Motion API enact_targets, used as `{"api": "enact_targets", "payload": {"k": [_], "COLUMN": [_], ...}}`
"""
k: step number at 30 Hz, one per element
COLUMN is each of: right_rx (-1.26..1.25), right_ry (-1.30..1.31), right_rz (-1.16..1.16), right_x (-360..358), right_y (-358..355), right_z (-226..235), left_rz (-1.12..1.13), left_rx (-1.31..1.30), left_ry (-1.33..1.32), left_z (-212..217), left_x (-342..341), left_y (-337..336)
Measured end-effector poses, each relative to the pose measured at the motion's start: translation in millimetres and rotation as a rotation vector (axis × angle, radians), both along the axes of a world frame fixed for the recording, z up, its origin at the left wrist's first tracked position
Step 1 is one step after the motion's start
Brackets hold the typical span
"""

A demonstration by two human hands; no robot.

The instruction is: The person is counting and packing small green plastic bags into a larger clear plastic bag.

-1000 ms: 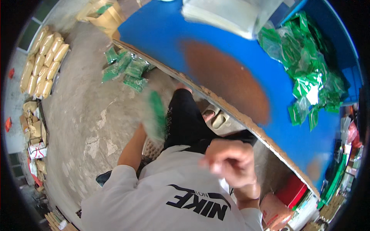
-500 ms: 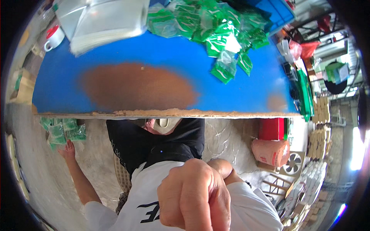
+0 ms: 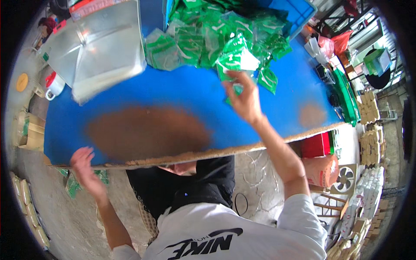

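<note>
Two bare hands can be seen. The right hand point(image 3: 243, 96) is raised over the surface point(image 3: 182, 86), its fingers partly curled and its thumb and fingertips brought to the near side of one green packet point(image 3: 238, 60); whether that packet is gripped cannot be told. The left hand point(image 3: 89, 171), blurred, is held open with nothing in it, at the near left corner of the surface.

Many green packets point(image 3: 195, 43) are heaped along the far side of the surface, so overlapped that they cannot be counted. One packet point(image 3: 268, 80) is seen at the heap's near right edge. Behind the heap, one blue crate point(image 3: 299, 17) is placed. To the left, clear plastic sheets point(image 3: 110, 56) are stacked, and beyond their left side one white mug with a red top point(image 3: 55, 88) is seen. Two brown patches, one large point(image 3: 147, 132) and one small point(image 3: 312, 115), are shown on the blue surface.
</note>
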State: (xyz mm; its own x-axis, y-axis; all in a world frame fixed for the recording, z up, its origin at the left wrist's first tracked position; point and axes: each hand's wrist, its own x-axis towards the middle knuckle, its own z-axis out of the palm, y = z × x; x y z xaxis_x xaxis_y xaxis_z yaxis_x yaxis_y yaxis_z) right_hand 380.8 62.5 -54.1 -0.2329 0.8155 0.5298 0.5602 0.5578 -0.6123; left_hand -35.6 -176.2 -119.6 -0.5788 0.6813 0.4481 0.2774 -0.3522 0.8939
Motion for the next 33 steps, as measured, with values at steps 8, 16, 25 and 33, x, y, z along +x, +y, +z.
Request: {"api": "enact_targets", "payload": {"k": [8,16,25,33], "right_rx": [0.401,0.258,0.283,0.419], "right_ry": [-0.606,-0.580,-0.564,-0.537], "right_rz": [-0.099,-0.281,-0.277,-0.371], "right_x": [24.4,1.9,9.0,7.4], "right_y": [211.1,250.1,172.4,159.2], "right_z": [-5.9,-41.1,-78.5,-75.0], "left_rz": [-0.338,-0.245,-0.174,-0.060], "left_rx": [-0.062,-0.636,-0.757,-0.613], "left_ry": [0.680,1.112,1.054,0.916], "left_z": [27.9,-16.4,-15.4,-25.0], "left_x": [133.1,151.0,184.9,196.3], "left_y": [287.1,388.3,250.3,179.2]}}
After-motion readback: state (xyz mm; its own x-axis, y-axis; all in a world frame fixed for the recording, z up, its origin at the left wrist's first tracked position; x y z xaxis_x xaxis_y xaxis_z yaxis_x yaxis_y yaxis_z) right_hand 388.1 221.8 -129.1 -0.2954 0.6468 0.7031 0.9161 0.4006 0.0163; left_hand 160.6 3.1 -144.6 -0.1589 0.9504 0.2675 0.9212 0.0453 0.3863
